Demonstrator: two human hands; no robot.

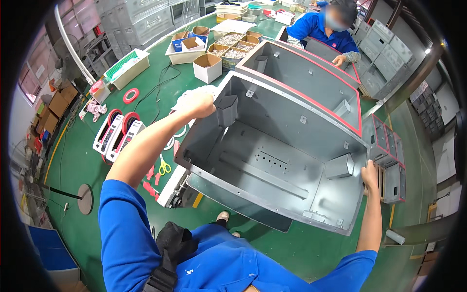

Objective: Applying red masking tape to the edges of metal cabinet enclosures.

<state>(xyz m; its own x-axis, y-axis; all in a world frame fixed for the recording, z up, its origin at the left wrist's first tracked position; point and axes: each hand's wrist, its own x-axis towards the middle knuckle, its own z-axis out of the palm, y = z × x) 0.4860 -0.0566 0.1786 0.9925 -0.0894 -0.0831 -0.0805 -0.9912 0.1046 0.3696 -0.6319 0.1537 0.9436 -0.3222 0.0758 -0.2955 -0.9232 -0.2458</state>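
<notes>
A large grey metal box (253, 141), its open side toward me, is tilted between my two arms. Inside it are angled corner blocks, small tabs along the walls and a row of round holes in its base. My left hand (201, 104) is closed around the rim at the far left corner. On the right side, my right hand (369, 175) grips the opposite rim, with the fingers partly hidden by the edge. Just behind stands a second grey box (306, 73) with red tape along its rim. A flat grey panel (238, 204) shows below the box's near edge.
Tape dispensers (116, 134), a red tape roll (131, 96), yellow scissors (165, 166) and red tape scraps (151, 189) lie at left. Small-part bins (228, 51) stand farther back. A co-worker (326, 29) in blue works across the table. Stacked grey boxes (386, 146) are at right.
</notes>
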